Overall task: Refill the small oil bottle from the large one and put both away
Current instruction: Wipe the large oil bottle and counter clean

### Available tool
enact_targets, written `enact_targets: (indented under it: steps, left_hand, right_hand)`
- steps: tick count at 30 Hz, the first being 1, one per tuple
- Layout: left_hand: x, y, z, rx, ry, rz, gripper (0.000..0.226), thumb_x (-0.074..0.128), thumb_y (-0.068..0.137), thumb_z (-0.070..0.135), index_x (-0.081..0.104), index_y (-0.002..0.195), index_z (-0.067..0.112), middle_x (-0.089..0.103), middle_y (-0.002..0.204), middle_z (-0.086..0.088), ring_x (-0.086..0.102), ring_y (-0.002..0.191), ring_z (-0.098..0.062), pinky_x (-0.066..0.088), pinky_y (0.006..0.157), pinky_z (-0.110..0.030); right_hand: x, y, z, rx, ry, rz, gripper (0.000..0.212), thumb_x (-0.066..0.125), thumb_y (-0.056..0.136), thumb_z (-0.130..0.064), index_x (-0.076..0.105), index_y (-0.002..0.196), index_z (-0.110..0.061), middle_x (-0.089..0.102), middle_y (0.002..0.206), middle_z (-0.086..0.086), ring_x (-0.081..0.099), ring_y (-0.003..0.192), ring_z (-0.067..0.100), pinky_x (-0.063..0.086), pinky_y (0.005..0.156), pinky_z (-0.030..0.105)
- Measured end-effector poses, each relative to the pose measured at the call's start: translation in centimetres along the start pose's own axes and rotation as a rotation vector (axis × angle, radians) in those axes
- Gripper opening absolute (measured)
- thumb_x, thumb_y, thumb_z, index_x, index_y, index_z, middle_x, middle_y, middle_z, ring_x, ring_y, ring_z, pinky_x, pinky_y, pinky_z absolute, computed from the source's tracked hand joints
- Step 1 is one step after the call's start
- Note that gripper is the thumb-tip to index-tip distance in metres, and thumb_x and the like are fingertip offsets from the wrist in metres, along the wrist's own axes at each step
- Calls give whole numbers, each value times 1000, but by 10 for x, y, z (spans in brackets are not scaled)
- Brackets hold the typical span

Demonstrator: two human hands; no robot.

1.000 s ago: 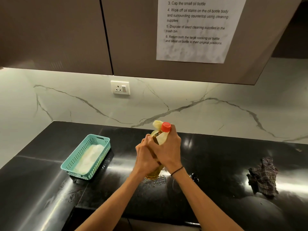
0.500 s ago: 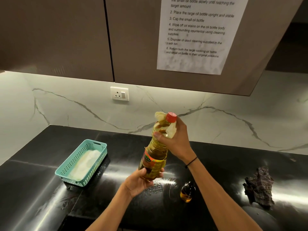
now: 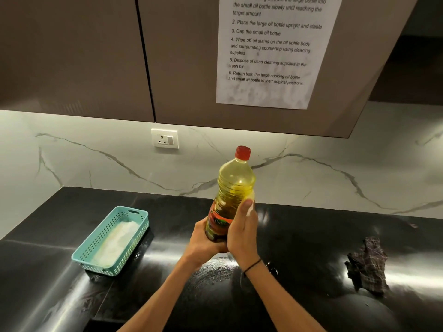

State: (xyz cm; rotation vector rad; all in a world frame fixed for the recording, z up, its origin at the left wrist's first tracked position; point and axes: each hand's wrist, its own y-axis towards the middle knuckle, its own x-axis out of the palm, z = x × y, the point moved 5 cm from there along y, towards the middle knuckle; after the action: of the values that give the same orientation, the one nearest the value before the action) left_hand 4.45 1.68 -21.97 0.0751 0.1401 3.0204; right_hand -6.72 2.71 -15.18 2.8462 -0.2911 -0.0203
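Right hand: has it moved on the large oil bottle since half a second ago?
Yes. The right hand slid down from the red cap to the large oil bottle's lower body.

Small oil bottle (image 3: pixel 272 270) mostly hidden

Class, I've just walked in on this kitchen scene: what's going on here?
A person holds the large oil bottle, red cap on, above the black countertop. The left hand grips its base; the right hand wraps its side, something white under the thumb. A teal basket and a checked cloth lie nearby.
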Motion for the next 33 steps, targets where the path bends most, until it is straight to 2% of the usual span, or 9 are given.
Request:
enact_targets:
  steps: [9, 12, 14, 17, 22, 24, 27, 30, 33]
  left_hand:
    - [10, -14, -7, 17, -29, -119, 29, 87, 67, 5, 79, 95, 6, 77, 87, -22, 75, 78, -32, 63, 76, -44]
    - [10, -12, 2, 23, -67, -110, 28, 88, 63, 9, 81, 90, 11, 77, 83, -19, 75, 74, -30, 64, 72, -41]
    - [6, -11, 6, 32, -54, -117, 29, 88, 63, 9, 81, 91, 11, 77, 82, -19, 75, 72, -29, 64, 68, -40]
    - [-2, -13, 1, 18, -71, -155, 39, 91, 66, 12, 79, 102, 4, 77, 90, -23, 74, 81, -33, 63, 76, -43]
    - [-2, -19, -3, 12, -62, -175, 40, 89, 67, 7, 79, 106, 5, 78, 96, -22, 74, 89, -33, 62, 83, -41]
    - [4, -20, 0, 6, -9, -220, 31, 84, 68, 1, 78, 99, 3, 77, 88, -18, 73, 81, -29, 63, 75, -40]
    - [9, -21, -2, 6, -27, -251, 34, 84, 71, -4, 76, 103, 0, 76, 94, -23, 72, 85, -32, 62, 80, -43]
    - [12, -21, -5, 24, -103, -258, 50, 90, 69, 9, 74, 116, 0, 71, 110, -37, 71, 101, -42, 58, 96, -53]
    - [15, -21, -6, 32, -113, -300, 55, 93, 69, 13, 72, 118, -2, 69, 111, -38, 71, 103, -41, 56, 99, -54]
  right_hand:
    - [-5, 12, -21, 200, -33, -73, 86, 3, 70, -92, 48, 125, -43, 61, 122, -4, 65, 106, 7, 52, 96, 27]
    - [-5, 9, -29, 101, -115, -135, 76, 7, 70, -87, 55, 105, -40, 66, 88, -19, 68, 82, -7, 53, 74, 8]
    - [-10, 4, -16, 43, -227, -145, 78, 5, 81, -88, 58, 106, -36, 66, 82, -18, 70, 82, 1, 61, 83, 23]
    - [-21, -3, 11, 20, -367, -183, 72, 7, 90, -85, 53, 123, -40, 69, 100, -8, 69, 97, 14, 57, 96, 54]
    - [-33, -31, 8, -32, -507, -186, 100, -2, 81, -91, 38, 150, -31, 53, 145, -4, 51, 134, 18, 41, 116, 46]
    - [-33, -37, -4, -51, -397, -157, 86, 5, 83, -91, 36, 144, -40, 52, 137, -17, 55, 127, 7, 48, 108, 31]
    - [-27, -31, -21, 133, -99, -216, 104, 12, 63, -105, 43, 139, -42, 63, 119, -32, 62, 117, -6, 50, 87, 8]
    - [-29, -24, -37, 203, 97, -183, 101, 26, 53, -109, 45, 132, -48, 67, 112, -35, 65, 109, -11, 54, 85, 12]
    - [-41, -17, -46, 183, 257, -37, 86, 44, 82, -86, 44, 149, -33, 64, 136, -10, 65, 122, 8, 55, 104, 36]
